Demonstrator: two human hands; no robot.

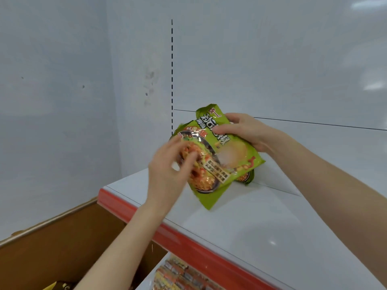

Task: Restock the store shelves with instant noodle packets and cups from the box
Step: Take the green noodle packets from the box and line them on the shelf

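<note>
White shelf (240,222), red front edge, white back panel. Green noodle packets (228,151) stand near its back left corner; right hand (249,130) grips the top, left hand (167,170), blurred, seemingly spread on the front.

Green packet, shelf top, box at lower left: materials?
Green packet: glossy plastic film; glare and crinkles show, held by the right hand. Shelf: smooth white, likely painted metal or laminate, faintly reflective, with a red strip, probably plastic. Box: brown matte cardboard, by its thin edges.
</note>
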